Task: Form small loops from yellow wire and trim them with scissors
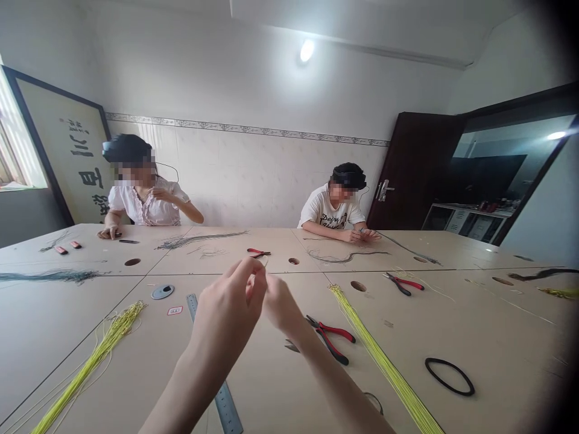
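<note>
My left hand (233, 295) and my right hand (283, 304) meet above the middle of the table, both with fingers closed in a pinch. The tip of a thin yellowish cord (266, 263) pokes out above the left fingertips; the rest of it is hidden by the fingers. What the right fingertips grip is hidden behind the left hand. Beneath my left forearm lies a steel ruler (228, 410). Red-and-black pliers (332, 337) rest beside my right forearm. One bundle of yellow cords (104, 346) lies to the left, another bundle (375, 349) to the right.
Across the table (271, 386) sit two people, one at the left (145, 205) and one at the right (335, 208), with dark cords before them. More pliers (404, 283) lie at right, others (259, 252) farther back. A black ring (450, 377) lies front right; a grey disc cover (163, 292) lies left.
</note>
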The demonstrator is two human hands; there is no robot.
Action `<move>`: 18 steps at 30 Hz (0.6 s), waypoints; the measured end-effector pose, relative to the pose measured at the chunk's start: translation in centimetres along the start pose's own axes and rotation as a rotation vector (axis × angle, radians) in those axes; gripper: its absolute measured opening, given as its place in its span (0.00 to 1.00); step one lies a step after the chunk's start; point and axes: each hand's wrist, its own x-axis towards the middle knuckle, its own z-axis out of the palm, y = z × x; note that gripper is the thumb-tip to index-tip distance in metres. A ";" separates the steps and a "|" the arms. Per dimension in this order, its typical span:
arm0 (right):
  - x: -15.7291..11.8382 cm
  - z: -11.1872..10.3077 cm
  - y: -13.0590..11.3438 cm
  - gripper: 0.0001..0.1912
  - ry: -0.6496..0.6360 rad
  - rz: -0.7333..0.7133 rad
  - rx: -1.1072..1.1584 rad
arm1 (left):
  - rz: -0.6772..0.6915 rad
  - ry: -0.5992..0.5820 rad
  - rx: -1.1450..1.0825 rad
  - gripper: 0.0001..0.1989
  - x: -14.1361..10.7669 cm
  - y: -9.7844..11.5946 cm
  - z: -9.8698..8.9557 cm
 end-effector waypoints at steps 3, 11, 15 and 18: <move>0.0 -1.2 -1.0 0.16 -0.009 0.015 0.145 | -0.017 -0.004 0.039 0.08 0.3 0.1 0.5; -0.6 -1.2 -1.9 0.14 0.054 0.014 0.247 | -0.006 0.000 0.073 0.08 0.0 -0.2 1.3; -0.5 -1.5 -1.9 0.14 0.028 -0.007 0.282 | -0.013 -0.012 0.019 0.08 0.3 -0.1 1.1; -0.7 -2.0 -2.5 0.12 -0.017 -0.053 0.317 | -0.111 -0.073 -0.279 0.09 0.4 0.3 0.4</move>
